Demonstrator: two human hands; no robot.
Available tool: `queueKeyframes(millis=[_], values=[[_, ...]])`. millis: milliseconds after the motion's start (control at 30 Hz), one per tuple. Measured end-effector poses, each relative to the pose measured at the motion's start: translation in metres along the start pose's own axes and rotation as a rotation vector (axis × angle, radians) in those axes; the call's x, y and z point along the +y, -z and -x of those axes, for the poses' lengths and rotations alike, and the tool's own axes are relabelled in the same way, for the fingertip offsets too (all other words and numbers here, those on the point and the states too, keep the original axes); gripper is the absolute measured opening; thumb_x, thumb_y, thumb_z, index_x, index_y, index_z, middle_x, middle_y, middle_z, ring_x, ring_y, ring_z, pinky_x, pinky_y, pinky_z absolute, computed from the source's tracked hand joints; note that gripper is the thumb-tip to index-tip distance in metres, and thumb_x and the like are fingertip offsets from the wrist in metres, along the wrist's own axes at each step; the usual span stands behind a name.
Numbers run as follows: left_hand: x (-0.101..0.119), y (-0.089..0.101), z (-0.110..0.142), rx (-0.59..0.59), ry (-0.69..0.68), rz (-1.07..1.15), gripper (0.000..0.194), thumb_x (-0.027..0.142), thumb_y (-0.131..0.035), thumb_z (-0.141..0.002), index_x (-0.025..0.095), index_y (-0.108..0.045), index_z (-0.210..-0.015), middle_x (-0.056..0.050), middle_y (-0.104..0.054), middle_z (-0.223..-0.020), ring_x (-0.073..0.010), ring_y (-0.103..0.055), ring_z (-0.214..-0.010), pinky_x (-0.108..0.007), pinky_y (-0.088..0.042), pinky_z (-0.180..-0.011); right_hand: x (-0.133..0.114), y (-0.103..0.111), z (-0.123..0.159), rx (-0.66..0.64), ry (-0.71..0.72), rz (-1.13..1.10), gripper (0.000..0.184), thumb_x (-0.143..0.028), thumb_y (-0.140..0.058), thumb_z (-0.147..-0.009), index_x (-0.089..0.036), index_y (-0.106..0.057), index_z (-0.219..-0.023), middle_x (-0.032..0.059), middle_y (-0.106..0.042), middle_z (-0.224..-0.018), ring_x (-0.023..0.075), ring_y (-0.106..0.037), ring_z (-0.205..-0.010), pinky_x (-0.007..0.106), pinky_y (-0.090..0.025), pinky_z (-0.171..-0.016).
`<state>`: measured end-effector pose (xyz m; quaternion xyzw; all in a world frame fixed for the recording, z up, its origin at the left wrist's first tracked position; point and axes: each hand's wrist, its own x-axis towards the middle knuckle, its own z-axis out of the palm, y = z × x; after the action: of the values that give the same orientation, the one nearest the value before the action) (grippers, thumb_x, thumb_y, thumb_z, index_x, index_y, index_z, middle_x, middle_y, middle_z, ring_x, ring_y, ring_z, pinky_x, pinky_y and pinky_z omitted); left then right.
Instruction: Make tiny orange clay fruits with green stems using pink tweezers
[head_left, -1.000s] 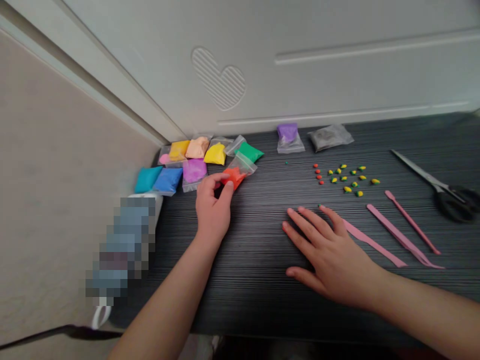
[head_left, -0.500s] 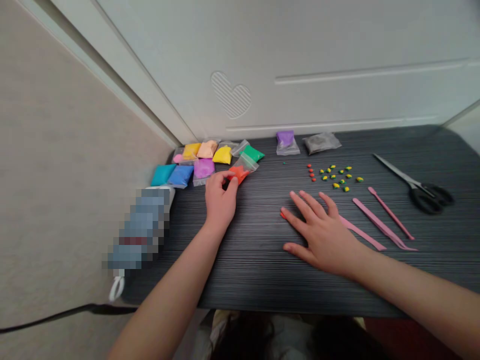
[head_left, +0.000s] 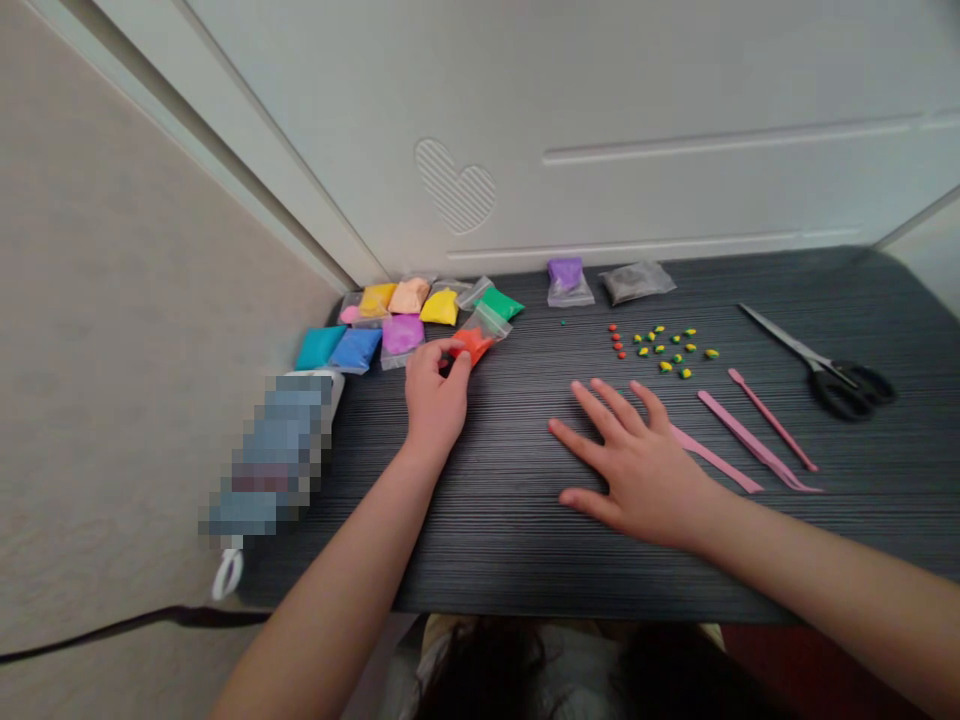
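Note:
My left hand is closed, thumb and forefinger pinching the near end of a small zip bag of orange-red clay. My right hand lies open over the dark table, fingers spread and palm down. Its forefinger tip looks red; whether a bit of clay lies under it I cannot tell. Beyond that hand sit a short column of small red clay pieces and several little yellow-and-green clay pieces. A pink modelling tool is partly covered by the right hand.
Several bags of coloured clay, among them a blue one and a green one, lie at the back left. Purple and grey bags rest near the white panel. Black-handled scissors and pink tools lie right.
The whole view has shifted slightly. The red bit seen at my right forefinger's tip half a second ago is now barely visible, with the fingertip over it. My left hand stays at the orange-red bag.

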<state>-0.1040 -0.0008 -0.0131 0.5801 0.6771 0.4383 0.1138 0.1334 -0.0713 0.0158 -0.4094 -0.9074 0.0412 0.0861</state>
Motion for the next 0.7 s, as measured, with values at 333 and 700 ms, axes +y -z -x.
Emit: queueKeyframes(millis=[333,700], values=[[0.0017,0.0005,-0.0003,-0.009,0.009,0.018,0.019,0.03,-0.051,-0.076,0.02,-0.06,-0.09,-0.002,-0.06,-0.092,-0.0172,-0.052,-0.084,-0.032,-0.04,-0.079,-0.0015,-0.0003,-0.0014,-0.016,0.031,0.026,0.061,-0.063,-0.036,-0.077,-0.028,-0.042,-0.126,0.0111,-0.025,-0.142,0.0318,-0.022,-0.128,0.056,-0.009,-0.099],[0.0002,-0.0009,-0.0003,-0.015,0.004,0.029,0.018,0.029,-0.051,-0.076,0.02,-0.06,-0.089,-0.002,-0.06,-0.092,-0.017,-0.052,-0.086,-0.031,-0.04,-0.078,-0.0021,-0.0001,-0.0022,-0.009,0.005,0.023,0.061,-0.064,-0.034,-0.077,-0.028,-0.042,-0.126,0.0112,-0.023,-0.143,0.0318,-0.02,-0.129,0.056,-0.008,-0.099]])
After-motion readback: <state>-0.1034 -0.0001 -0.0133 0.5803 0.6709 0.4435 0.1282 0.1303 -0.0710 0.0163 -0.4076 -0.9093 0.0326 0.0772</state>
